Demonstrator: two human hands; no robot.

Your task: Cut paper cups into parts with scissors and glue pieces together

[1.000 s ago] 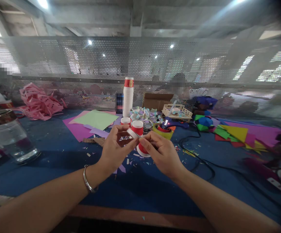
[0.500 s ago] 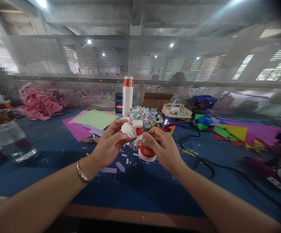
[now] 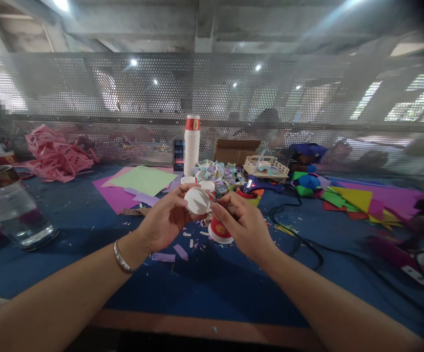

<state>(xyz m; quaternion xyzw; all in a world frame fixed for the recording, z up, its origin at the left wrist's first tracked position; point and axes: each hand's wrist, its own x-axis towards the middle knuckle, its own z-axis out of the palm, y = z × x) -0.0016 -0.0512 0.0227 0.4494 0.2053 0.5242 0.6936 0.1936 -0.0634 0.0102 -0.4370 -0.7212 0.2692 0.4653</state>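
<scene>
- Left hand (image 3: pixel 162 222) grips a small white paper cup (image 3: pixel 196 201); right hand (image 3: pixel 242 226) pinches its rim.
- An upturned red-and-white paper cup (image 3: pixel 220 231) stands on the blue desk (image 3: pixel 87 230) beneath.
- A black cable (image 3: pixel 300 244) lies near.

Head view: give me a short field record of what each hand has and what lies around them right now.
left hand: holds a white paper cup tipped on its side, open mouth toward the camera
right hand: fingers pinched at the cup's rim; whether it holds a tool cannot be told
under right hand: red and white cup standing upside down on the blue table
behind hands: tall stack of cups, green paper sheet
table surface: paper scraps, black cable
far left: glass jar
</scene>
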